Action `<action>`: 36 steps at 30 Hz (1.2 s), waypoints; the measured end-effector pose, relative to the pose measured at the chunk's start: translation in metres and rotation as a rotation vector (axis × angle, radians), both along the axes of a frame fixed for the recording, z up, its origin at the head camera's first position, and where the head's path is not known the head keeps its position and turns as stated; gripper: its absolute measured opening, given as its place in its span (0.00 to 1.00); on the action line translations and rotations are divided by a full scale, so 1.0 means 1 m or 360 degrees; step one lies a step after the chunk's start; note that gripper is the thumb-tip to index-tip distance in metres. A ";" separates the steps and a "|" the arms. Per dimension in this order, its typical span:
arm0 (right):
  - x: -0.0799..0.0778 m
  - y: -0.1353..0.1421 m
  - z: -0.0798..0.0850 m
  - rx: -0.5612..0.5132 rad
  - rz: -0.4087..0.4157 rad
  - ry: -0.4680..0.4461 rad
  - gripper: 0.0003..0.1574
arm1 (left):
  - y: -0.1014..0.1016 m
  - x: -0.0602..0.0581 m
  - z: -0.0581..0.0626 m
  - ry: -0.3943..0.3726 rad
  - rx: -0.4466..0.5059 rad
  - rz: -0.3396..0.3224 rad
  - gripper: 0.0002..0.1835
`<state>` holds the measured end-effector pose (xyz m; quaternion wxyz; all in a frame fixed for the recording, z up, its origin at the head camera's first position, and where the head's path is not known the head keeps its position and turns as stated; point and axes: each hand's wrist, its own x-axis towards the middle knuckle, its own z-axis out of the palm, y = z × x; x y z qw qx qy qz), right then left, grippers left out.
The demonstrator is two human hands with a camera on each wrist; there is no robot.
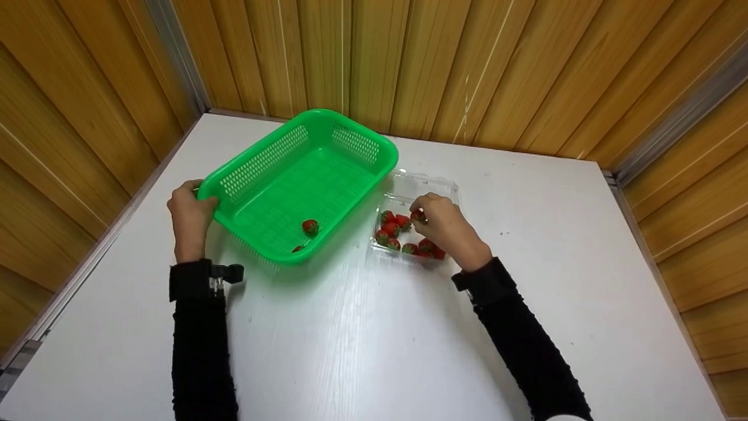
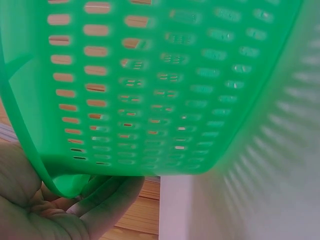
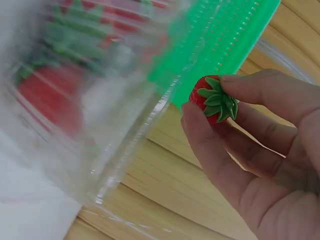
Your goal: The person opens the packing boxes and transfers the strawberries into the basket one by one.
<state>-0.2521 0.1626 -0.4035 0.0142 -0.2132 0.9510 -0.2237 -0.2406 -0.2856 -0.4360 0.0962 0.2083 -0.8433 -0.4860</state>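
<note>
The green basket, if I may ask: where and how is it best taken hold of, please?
Probably by the rim at the left end of the green basket, coming from outside on the left, much as the left hand holds it. The rim there flares outward, giving an edge to hook under, and the clear plastic box lies on the basket's right.

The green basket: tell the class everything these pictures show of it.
The green basket looks like glossy plastic: a rectangle with rounded corners, a smooth rim, walls pierced by rows of slots. It stands open side up, diagonally, on the white table; whether its left end is lifted is unclear. The left hand grips its rim there. Inside lie one strawberry and another, partly hidden. A clear container is just to its right.
</note>
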 end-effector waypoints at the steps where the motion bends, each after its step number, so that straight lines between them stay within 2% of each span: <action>1: 0.001 -0.001 0.004 -0.0003 0.0010 0.0012 0.13 | 0.000 0.000 0.000 0.0003 0.0000 0.0000 0.29; 12: 0.014 -0.013 0.041 0.0009 0.0201 0.0229 0.10 | -0.001 0.000 -0.001 0.0002 0.0003 0.0009 0.29; 17: 0.016 -0.019 0.053 0.0009 0.0271 0.0304 0.10 | 0.000 0.000 0.000 0.0003 -0.0011 0.0016 0.29; 24: 0.014 -0.029 0.057 0.0000 0.0304 0.0287 0.09 | -0.001 0.000 0.000 -0.0007 0.0000 0.0008 0.29; 31: 0.006 -0.049 0.058 0.0009 0.0374 0.0283 0.09 | -0.001 0.000 0.000 0.0004 0.0001 0.0012 0.29; 36: -0.002 -0.068 0.058 -0.0026 0.0448 0.0191 0.11 | 0.001 -0.001 0.000 -0.0002 0.0010 0.0009 0.29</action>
